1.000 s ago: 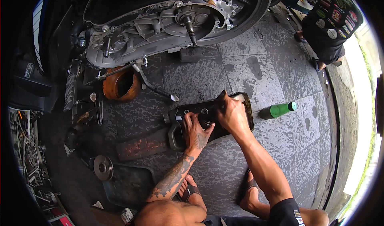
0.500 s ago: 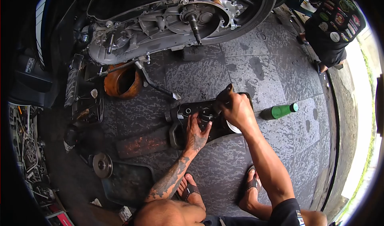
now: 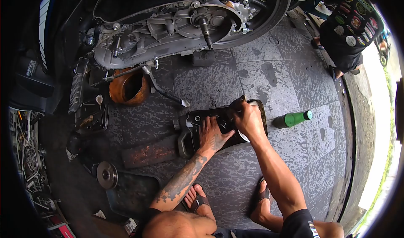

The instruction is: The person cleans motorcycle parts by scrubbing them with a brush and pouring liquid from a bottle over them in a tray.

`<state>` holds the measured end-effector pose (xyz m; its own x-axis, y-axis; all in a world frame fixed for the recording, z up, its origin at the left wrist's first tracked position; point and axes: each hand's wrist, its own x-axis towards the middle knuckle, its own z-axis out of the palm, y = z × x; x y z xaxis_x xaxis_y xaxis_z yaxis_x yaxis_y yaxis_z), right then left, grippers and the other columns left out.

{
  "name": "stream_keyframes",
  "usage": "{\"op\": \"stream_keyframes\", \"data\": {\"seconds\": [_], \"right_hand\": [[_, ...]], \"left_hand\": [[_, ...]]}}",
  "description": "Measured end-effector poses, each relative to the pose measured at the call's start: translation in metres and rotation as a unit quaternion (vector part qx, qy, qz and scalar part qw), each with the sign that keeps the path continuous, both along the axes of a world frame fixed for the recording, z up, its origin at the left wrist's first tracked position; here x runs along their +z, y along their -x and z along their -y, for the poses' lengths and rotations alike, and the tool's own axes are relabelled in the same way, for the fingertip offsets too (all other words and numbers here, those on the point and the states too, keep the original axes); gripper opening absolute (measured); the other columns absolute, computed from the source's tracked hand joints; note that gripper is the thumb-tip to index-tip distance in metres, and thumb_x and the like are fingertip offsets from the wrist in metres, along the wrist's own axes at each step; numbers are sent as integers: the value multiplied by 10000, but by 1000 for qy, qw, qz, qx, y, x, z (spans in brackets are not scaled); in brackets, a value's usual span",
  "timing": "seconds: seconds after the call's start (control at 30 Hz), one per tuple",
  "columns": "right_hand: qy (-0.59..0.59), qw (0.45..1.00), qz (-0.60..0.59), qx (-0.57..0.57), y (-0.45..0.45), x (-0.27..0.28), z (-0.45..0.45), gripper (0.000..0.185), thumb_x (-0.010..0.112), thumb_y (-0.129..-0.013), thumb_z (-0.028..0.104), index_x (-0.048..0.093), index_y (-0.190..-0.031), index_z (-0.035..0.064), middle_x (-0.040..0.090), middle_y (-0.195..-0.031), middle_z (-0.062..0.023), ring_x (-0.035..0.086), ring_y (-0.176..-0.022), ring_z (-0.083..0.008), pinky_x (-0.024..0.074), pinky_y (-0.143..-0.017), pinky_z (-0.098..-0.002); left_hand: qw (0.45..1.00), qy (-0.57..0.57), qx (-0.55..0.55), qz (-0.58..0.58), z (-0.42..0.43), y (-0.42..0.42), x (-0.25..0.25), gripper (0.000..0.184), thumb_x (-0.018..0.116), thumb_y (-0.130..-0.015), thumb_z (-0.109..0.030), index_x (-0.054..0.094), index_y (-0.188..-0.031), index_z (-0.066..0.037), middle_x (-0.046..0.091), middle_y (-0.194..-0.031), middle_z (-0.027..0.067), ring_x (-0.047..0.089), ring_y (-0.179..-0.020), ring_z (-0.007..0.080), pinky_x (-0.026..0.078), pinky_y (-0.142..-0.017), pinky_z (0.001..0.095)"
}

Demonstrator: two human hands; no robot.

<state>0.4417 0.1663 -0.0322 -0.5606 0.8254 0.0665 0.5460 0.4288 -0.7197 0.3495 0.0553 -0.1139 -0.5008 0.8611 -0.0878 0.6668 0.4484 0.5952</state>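
A long black engine cover (image 3: pixel 194 119) lies on the floor tiles in front of me, with a dark hollow inside. My left hand (image 3: pixel 212 136) rests flat on its middle, fingers stretched forward and thumb out to the right. My right hand (image 3: pixel 249 119) is closed around a dark-handled tool (image 3: pixel 239 102) over the right part of the cover. The handle end sticks up past my fingers; the working end is hidden, so its exact kind cannot be made out. A pale round patch (image 3: pixel 243 136) shows in the cover beneath my right wrist.
A green bottle (image 3: pixel 293 119) lies right of the cover. Ahead stands a scooter's opened engine case (image 3: pixel 168 38) with its rear wheel (image 3: pixel 269 21). An orange-brown container (image 3: pixel 126 87), a grey tray (image 3: pixel 134 194) and a metal disc (image 3: pixel 107 175) are left. Another person (image 3: pixel 349 27) is at upper right.
My left hand has shifted from gripping around a round dark part to lying flatter on the cover. My right hand has moved slightly down with the tool.
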Motion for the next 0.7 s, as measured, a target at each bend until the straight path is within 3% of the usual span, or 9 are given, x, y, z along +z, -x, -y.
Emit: {"op": "stream_keyframes", "data": {"seconds": [0.1,0.2,0.3,0.33,0.37,0.47,0.57,0.63,0.7], "right_hand": [[-1,1000,-9,15,-1,-5,-1,193,668,-788,103,630,-945,-2,655,-807,-273,639,-809,-459,520,-715,-497],[4,1000,-19,9,-4,1,-3,190,673,-794,106,642,-945,-6,670,-822,-256,654,-811,-439,523,-723,-478],[27,999,-37,1,-5,15,-7,199,677,-804,116,662,-961,-5,681,-846,-246,666,-832,-420,529,-734,-458],[60,998,-30,0,-6,23,-5,208,678,-813,126,675,-977,-2,688,-867,-238,671,-857,-409,534,-749,-437],[61,998,-31,-1,-5,29,-2,208,678,-813,126,675,-977,-2,688,-867,-238,671,-857,-409,534,-749,-437],[103,994,-44,16,0,35,7,209,677,-814,126,671,-985,4,693,-880,-226,672,-902,-392,528,-779,-428],[79,986,-138,46,13,-2,20,173,662,-817,100,654,-962,5,686,-858,-229,673,-847,-402,533,-729,-440],[58,991,-108,52,8,-5,20,156,659,-816,90,648,-944,3,683,-849,-230,669,-829,-409,533,-711,-442],[34,995,-78,61,6,7,18,139,656,-814,79,641,-927,0,679,-840,-232,665,-812,-417,533,-693,-445]], "left_hand": [[996,73,-35,-47,-11,6,-24,797,782,-687,-476,489,-1224,35,472,-1298,212,485,-1199,386,430,-974,462],[971,69,-39,224,-13,24,-8,690,787,-699,-380,552,-1200,33,546,-1214,206,521,-1165,373,448,-974,413],[989,25,-43,142,9,22,-17,684,793,-697,-322,526,-1219,30,583,-1153,195,583,-1067,393,469,-952,430],[992,-46,-32,114,15,20,-19,650,792,-729,-227,477,-1240,23,593,-1128,161,615,-1039,330,479,-948,391],[992,-45,-33,113,17,23,-21,650,792,-729,-227,477,-1240,23,593,-1128,161,615,-1039,330,479,-948,391],[905,-91,43,414,21,28,-5,628,757,-773,-165,421,-1269,24,595,-1142,139,600,-1082,239,485,-925,332],[876,-178,33,446,27,32,-26,603,748,-788,-174,437,-1276,-6,609,-1148,118,619,-1034,202,500,-904,323],[889,-154,39,430,30,32,-28,595,748,-788,-172,446,-1272,-3,625,-1131,127,631,-1006,198,503,-901,323],[938,-150,20,313,28,25,-28,588,753,-782,-174,459,-1258,8,639,-1104,130,639,-995,204,512,-883,326]]}}
